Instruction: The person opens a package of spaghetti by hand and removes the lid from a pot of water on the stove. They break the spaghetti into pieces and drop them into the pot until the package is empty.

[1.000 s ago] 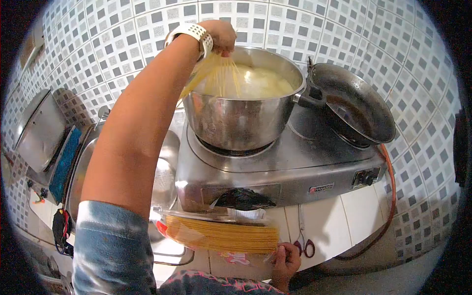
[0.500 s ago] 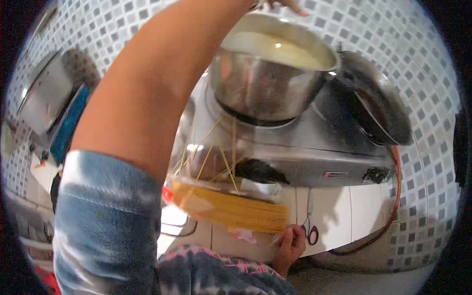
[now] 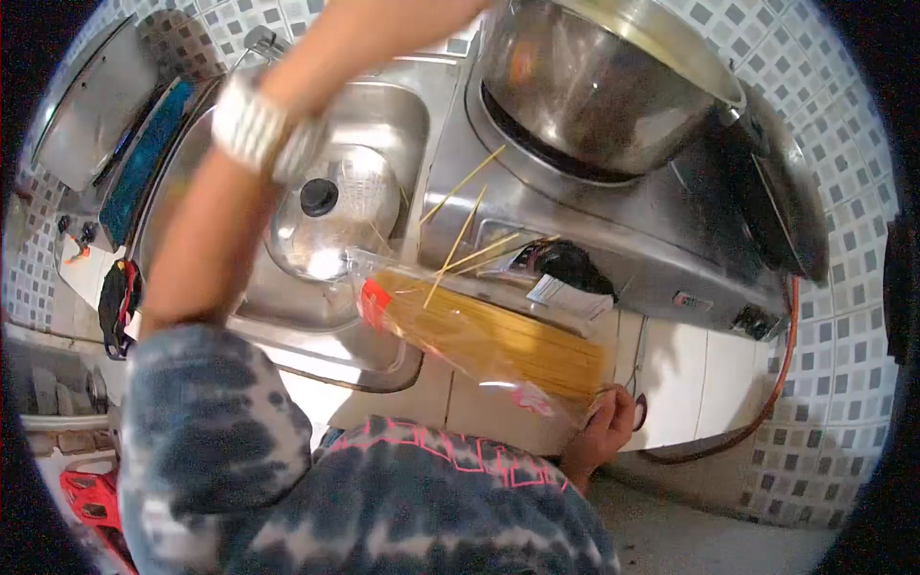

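My right hand (image 3: 609, 417) pinches the right end of a clear plastic pack of spaghetti (image 3: 508, 345). The pack's left end, with a red patch, lies open toward the sink. My left hand (image 3: 402, 24) is at the top edge, left of a big steel pot (image 3: 594, 91); its fingers are cut off by the frame. Pale, cloudy liquid (image 3: 661, 24) shows inside the pot, which stands on a steel gas stove (image 3: 623, 220). Several loose spaghetti strands (image 3: 464, 230) lie across the stove's left front and over the pack.
A sink (image 3: 412, 115) holds a glass lid (image 3: 335, 225) with a black knob. Dark pans (image 3: 781, 192) lean right of the pot. Scissors (image 3: 640, 407) lie beside my right hand. An orange hose (image 3: 788, 374) runs down from the stove. A steel pot (image 3: 101, 105) stands far left.
My left arm has swung left and back from above the pot, uncovering the sink. The view has shifted; my right hand still grips the spaghetti pack.
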Demonstrator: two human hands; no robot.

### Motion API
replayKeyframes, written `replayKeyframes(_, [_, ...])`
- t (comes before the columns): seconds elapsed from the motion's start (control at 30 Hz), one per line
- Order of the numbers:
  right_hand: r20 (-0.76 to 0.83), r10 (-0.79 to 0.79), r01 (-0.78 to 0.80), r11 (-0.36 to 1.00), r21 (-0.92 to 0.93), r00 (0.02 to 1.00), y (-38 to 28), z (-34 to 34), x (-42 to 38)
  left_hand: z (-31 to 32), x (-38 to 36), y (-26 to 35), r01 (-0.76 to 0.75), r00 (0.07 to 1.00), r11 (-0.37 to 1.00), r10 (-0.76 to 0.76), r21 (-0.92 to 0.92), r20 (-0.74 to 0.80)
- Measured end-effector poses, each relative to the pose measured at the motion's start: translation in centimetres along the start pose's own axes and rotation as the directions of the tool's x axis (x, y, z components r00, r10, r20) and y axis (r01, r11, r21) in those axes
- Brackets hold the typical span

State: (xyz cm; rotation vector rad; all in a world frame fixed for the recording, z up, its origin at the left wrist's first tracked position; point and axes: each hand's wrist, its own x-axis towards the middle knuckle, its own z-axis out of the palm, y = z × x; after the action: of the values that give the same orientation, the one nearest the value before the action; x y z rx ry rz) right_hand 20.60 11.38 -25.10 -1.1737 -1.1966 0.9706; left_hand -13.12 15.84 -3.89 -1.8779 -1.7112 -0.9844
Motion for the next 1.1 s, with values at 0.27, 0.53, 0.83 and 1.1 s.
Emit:
replayKeyframes(0.27, [0.245,-0.256,0.332,0.876,-0.351,0.935,-7.2,-1.7,6.2,3.1,-11.2,5.3,0.267,0.751,0.949,-0.313,0.166,0.581])
replayKeyframes(0.53, [0.836,0.143,0.602,0.632,-0.489,0.530,-4.3,0.8,12.3,6.1,-12.4,5.4,0.206,0.810,0.978,-0.189,0.033,0.555])
replayKeyframes(0.83, [0.907,0.276,0.577,0.703,-0.417,0.320,-3.5,2.0,13.7,5.0,-12.5,4.4,0.203,0.675,0.954,0.028,-0.223,0.737])
replayKeyframes(1.1, [0.893,0.330,0.516,0.731,-0.448,0.307,-4.0,1.5,12.9,3.0,-11.1,3.7,0.516,0.554,0.827,-0.123,-0.223,0.824])
